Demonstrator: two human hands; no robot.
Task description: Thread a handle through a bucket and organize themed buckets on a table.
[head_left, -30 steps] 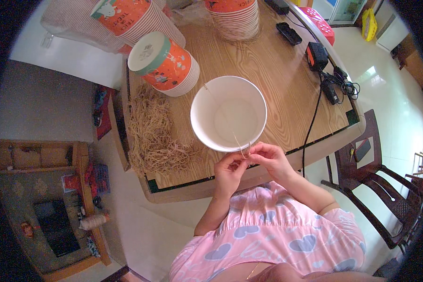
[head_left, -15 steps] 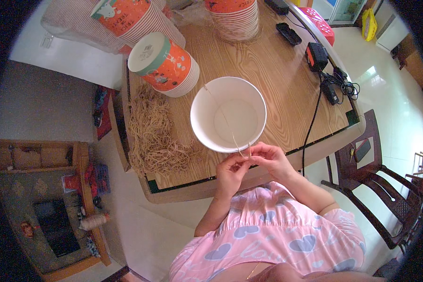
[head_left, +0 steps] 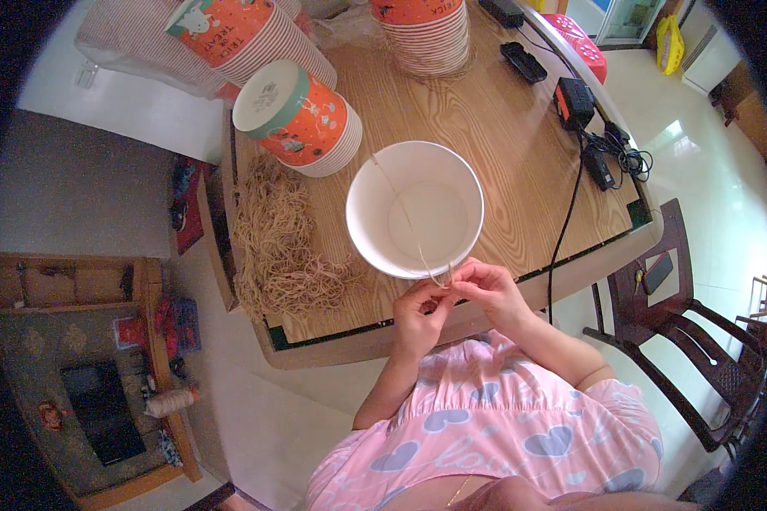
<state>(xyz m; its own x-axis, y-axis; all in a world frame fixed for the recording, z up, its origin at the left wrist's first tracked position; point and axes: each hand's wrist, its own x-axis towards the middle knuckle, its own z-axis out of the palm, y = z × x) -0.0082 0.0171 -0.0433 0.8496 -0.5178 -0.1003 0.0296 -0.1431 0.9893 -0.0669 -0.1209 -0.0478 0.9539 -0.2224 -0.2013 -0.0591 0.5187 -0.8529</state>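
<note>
A white paper bucket [head_left: 379,234] stands open side up near the table's front edge. A thin beige string [head_left: 403,204] runs from its far left rim across the inside to the near rim. At that near rim my left hand [head_left: 419,313] and my right hand [head_left: 491,292] meet, both pinching the string, with a small loop rising between the fingertips. How the string is fastened to the bucket under my fingers cannot be made out. Left of the bucket lies a tangled pile of beige strings [head_left: 281,247].
A tilted stack of orange and green paper buckets [head_left: 307,128] lies behind the string pile. Further back are another tilted stack [head_left: 243,43] and an upright stack [head_left: 426,38]. A black cable [head_left: 571,217] and a black-orange battery [head_left: 574,102] lie along the table's right side.
My fingers have shifted slightly and the right fingertips sit closer over the string loop. The bucket stays almost in place.
</note>
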